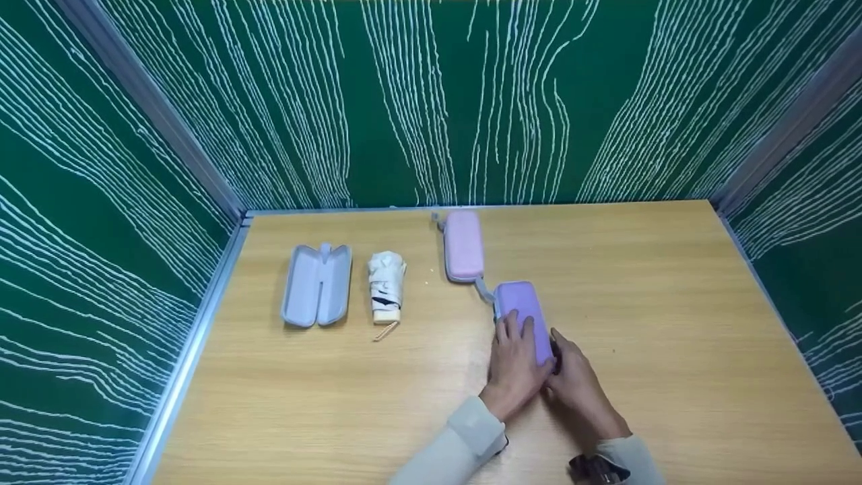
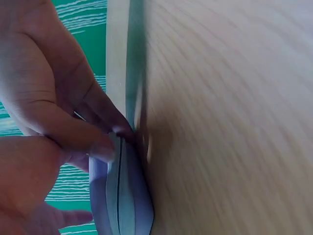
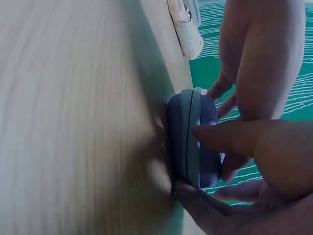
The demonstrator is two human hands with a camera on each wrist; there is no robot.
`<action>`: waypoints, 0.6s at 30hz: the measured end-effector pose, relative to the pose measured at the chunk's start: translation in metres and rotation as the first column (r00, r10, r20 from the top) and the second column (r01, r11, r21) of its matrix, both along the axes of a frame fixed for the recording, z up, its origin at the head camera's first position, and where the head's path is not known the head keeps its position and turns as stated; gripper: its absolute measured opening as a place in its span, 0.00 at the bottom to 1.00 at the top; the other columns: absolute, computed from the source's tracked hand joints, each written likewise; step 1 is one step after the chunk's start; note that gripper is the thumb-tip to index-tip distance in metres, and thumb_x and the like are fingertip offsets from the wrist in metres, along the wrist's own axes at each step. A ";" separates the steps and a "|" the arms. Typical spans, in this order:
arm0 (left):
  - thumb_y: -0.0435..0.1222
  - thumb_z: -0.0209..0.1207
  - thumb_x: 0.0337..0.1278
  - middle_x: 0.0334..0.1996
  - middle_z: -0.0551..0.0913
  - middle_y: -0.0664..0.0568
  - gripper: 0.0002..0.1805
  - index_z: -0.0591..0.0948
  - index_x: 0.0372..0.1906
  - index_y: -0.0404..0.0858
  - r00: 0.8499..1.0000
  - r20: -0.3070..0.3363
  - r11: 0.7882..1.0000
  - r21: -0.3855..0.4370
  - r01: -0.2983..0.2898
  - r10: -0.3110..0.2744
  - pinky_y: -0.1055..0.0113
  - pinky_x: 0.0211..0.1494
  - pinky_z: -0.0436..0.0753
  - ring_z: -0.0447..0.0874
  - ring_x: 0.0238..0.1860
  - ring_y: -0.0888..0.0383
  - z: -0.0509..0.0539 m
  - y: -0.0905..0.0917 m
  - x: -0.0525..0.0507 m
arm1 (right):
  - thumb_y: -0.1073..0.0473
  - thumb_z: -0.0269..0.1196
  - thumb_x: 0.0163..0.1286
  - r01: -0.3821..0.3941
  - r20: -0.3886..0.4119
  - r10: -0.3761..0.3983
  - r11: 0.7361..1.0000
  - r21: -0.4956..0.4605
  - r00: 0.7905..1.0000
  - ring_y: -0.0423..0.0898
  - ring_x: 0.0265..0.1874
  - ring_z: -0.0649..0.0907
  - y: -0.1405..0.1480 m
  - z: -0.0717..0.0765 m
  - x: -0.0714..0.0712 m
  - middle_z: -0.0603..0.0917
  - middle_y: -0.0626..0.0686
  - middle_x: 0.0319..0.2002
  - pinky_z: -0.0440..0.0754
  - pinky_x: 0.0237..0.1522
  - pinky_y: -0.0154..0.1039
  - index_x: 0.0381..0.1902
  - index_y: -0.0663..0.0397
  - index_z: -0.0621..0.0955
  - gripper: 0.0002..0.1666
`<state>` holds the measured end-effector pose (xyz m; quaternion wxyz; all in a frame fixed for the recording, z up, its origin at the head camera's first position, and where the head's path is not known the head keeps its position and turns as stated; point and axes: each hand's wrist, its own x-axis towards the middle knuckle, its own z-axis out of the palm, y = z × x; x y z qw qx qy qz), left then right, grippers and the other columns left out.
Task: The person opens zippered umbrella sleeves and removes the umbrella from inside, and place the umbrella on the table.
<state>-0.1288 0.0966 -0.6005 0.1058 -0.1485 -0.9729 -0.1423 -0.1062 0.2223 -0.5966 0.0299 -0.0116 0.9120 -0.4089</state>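
A purple hard zip case [image 1: 520, 300] lies on the table at a slant, a grey strap at its far end. My left hand [image 1: 517, 364] holds it from above, fingers over its lid and left side, thumb at the near end. At the near right corner my right hand [image 1: 580, 387] grips the case. In the right wrist view, the right thumb [image 3: 225, 137] lies against the pale zip band of the case [image 3: 177, 132], with a fingertip low at its corner. The zip seam looks closed along the end seen in the left wrist view. Whether a zip pull is between the right fingers is hidden.
Beyond the purple case lies a pink zip case [image 1: 465, 246]. Farther left are a folded white umbrella [image 1: 386, 276] with a wrist cord and an opened pale blue case [image 1: 301, 286]. Green walls with white lines [image 1: 397, 101] enclose the wooden table [image 1: 673, 323] at the back and sides.
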 end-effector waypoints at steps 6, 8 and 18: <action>0.61 0.77 0.47 0.73 0.69 0.40 0.55 0.71 0.76 0.37 0.994 0.089 0.998 -0.004 -0.057 0.057 0.59 0.72 0.76 0.69 0.70 0.42 -0.001 0.005 0.000 | 0.83 0.63 0.58 -0.032 0.016 0.033 0.999 -0.043 0.999 0.73 0.66 0.75 0.001 -0.002 0.001 0.71 0.82 0.66 0.69 0.72 0.66 0.75 0.83 0.59 0.48; 0.59 0.78 0.47 0.74 0.68 0.39 0.55 0.70 0.76 0.37 0.993 0.103 0.998 0.020 -0.064 0.062 0.58 0.71 0.77 0.69 0.70 0.40 -0.001 0.006 -0.001 | 0.83 0.63 0.58 -0.036 0.022 0.037 0.997 -0.063 0.999 0.71 0.64 0.76 0.002 -0.002 0.002 0.73 0.81 0.64 0.70 0.71 0.65 0.76 0.82 0.59 0.48; 0.53 0.79 0.44 0.73 0.66 0.37 0.54 0.71 0.75 0.34 0.990 0.128 0.980 0.176 -0.089 0.066 0.58 0.65 0.80 0.71 0.67 0.43 0.003 0.000 -0.001 | 0.79 0.59 0.61 0.001 0.111 0.023 0.977 -0.214 0.994 0.60 0.58 0.80 0.004 0.000 -0.001 0.76 0.77 0.65 0.79 0.61 0.43 0.74 0.83 0.62 0.43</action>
